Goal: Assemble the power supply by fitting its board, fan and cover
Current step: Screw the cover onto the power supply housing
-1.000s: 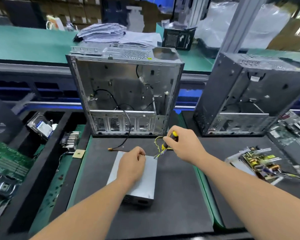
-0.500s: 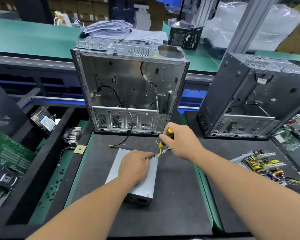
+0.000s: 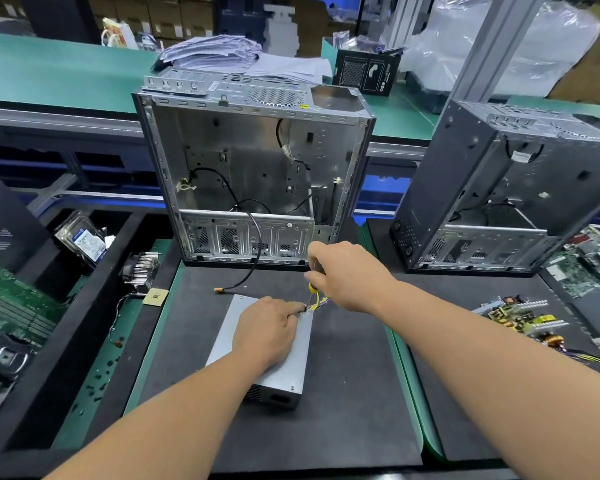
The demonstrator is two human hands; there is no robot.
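From your head camera: your left hand (image 3: 265, 332) rests curled on top of the grey power supply (image 3: 269, 355), which lies flat on the black mat (image 3: 343, 393), fingertips at its far corner beside the yellow wires (image 3: 317, 303). Your right hand (image 3: 347, 275) grips a screwdriver (image 3: 313, 287) just above that corner. Behind stands an open computer case (image 3: 253, 174) holding only loose black cables (image 3: 253, 237). The black tray (image 3: 59, 341) at left holds a hard drive (image 3: 84, 242), a heatsink (image 3: 142, 271) and a green motherboard (image 3: 11, 317).
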